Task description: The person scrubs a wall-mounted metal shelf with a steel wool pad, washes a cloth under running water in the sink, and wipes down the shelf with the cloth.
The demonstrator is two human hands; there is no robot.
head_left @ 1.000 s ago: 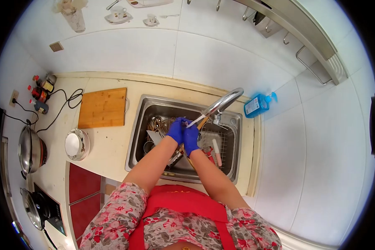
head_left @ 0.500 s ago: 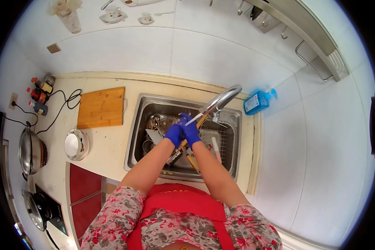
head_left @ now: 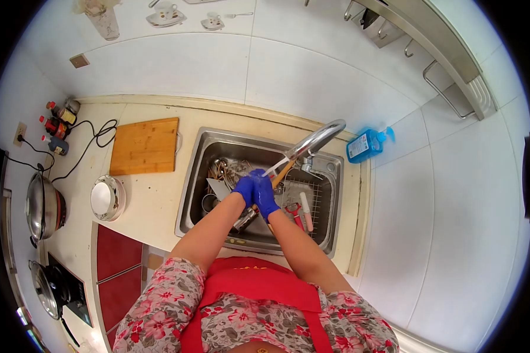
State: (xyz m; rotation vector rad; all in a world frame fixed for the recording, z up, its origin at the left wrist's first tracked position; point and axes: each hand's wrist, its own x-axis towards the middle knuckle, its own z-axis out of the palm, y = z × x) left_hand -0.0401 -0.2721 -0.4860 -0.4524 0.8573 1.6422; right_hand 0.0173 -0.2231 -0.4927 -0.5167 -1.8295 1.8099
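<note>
My left hand (head_left: 244, 187) and my right hand (head_left: 264, 193), both in blue gloves, are pressed together over the sink, fingers closed. Whatever lies between them is hidden. A stream of water from the chrome faucet (head_left: 317, 141) falls on the gloves. Just left of my left hand are a flat pale blade-like piece (head_left: 219, 187) and a round metal cup (head_left: 209, 203). A wooden handle (head_left: 283, 174) slants up beside my right hand. Below the hands lies a shiny cylindrical metal piece (head_left: 245, 219). Farther right are a red peeler (head_left: 295, 216) and a white-and-pink handled tool (head_left: 306, 210).
The steel sink (head_left: 185, 206) has a wire rack (head_left: 317, 203) on its right side. A blue soap bottle (head_left: 365, 147) stands right of the faucet. Left are a cutting board (head_left: 144, 146), stacked bowls (head_left: 107, 197), sauce bottles (head_left: 56, 127) and a lidded pot (head_left: 41, 212).
My hands have shifted slightly down, still together under the water, with the right fingers drawn in lower. The red peeler shows more clearly now. The whole view has tilted slightly.
</note>
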